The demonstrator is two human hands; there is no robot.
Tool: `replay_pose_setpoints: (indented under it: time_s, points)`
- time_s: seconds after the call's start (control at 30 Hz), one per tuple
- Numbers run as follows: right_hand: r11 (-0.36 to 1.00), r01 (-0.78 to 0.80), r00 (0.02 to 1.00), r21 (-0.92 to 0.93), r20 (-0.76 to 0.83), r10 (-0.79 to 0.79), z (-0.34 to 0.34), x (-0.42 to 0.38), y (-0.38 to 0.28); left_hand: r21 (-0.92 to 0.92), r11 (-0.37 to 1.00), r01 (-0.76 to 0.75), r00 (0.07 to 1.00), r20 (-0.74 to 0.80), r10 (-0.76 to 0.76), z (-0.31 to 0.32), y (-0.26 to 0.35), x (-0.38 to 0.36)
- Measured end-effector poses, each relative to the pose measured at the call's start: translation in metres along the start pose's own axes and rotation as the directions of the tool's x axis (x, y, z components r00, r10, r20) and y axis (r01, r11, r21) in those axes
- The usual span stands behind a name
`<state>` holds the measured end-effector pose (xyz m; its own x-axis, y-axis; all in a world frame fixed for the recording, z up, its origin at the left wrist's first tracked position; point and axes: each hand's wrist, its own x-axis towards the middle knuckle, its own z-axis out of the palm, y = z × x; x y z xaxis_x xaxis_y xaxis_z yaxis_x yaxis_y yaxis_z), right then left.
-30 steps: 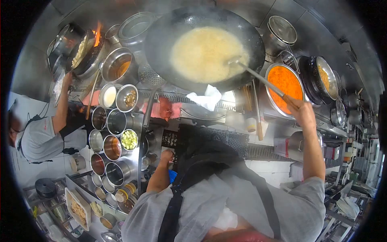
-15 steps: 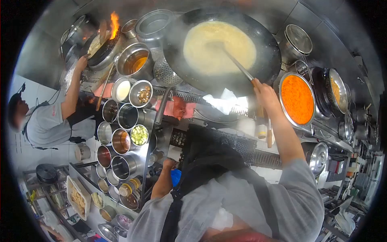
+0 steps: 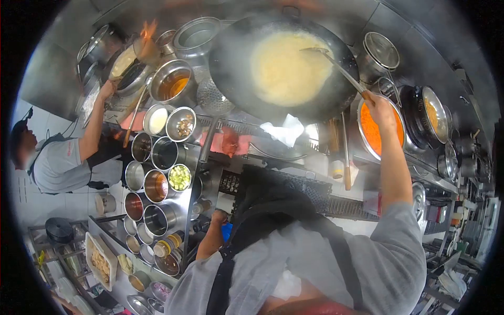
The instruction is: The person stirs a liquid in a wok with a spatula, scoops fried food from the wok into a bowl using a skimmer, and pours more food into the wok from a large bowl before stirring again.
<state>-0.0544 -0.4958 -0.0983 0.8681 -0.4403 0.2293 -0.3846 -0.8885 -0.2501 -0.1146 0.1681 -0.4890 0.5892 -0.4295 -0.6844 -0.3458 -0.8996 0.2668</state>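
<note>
My right hand (image 3: pixel 379 109) is closed round the wooden handle of a long metal wok ladle (image 3: pixel 344 73). The ladle's head lies at the right side of a pale yellow, steaming liquid (image 3: pixel 286 71) in a large black wok (image 3: pixel 231 68). Beneath my right forearm is a metal bowl of bright orange food (image 3: pixel 370 128). My left hand (image 3: pixel 219 216) is low at my left side, beside the metal counter and near something blue (image 3: pixel 227 231); its fingers are too small and shaded to make out.
Metal pots (image 3: pixel 156 185) crowd the counter on the left, one with chopped green vegetable (image 3: pixel 179 178). A perforated skimmer (image 3: pixel 212 100) leans left of the wok. White cloth (image 3: pixel 285 130) lies before it. Further left a co-worker (image 3: pixel 63 157) handles a pan (image 3: pixel 128 71) by a flame (image 3: pixel 149 29).
My right hand has moved right and a little up, over the orange food. The ladle's head has shifted from the middle of the liquid to its right side and now shows.
</note>
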Motion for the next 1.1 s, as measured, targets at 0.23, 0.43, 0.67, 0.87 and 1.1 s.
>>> replay_pose_setpoints:
  time_s: [0.23,0.43,0.67,0.87,1.1]
  points:
    - [0.999,-0.022,0.999,-0.027,0.037,0.023,-0.077,-0.079,0.010,-0.245,0.956,0.163,0.985,0.095,-0.144,0.009,-0.015,0.068]
    - [0.998,0.016,0.987,-0.061,0.160,-0.006,-0.077,-0.128,-0.013,0.280,0.949,-0.144,0.987,0.110,0.117,-0.032,0.014,0.073]
    - [0.992,0.122,0.977,0.036,0.173,-0.127,-0.001,-0.102,-0.041,0.281,0.949,-0.140,0.984,-0.064,0.164,-0.020,0.012,0.063]
    - [0.998,0.044,0.984,-0.034,0.177,-0.038,0.050,-0.040,-0.052,0.000,0.999,0.051,0.996,0.074,-0.051,0.005,-0.009,0.036]
    - [0.996,-0.042,0.993,0.077,0.116,0.033,0.070,0.014,-0.064,-0.070,0.972,0.225,0.973,-0.034,-0.228,0.030,-0.003,-0.020]
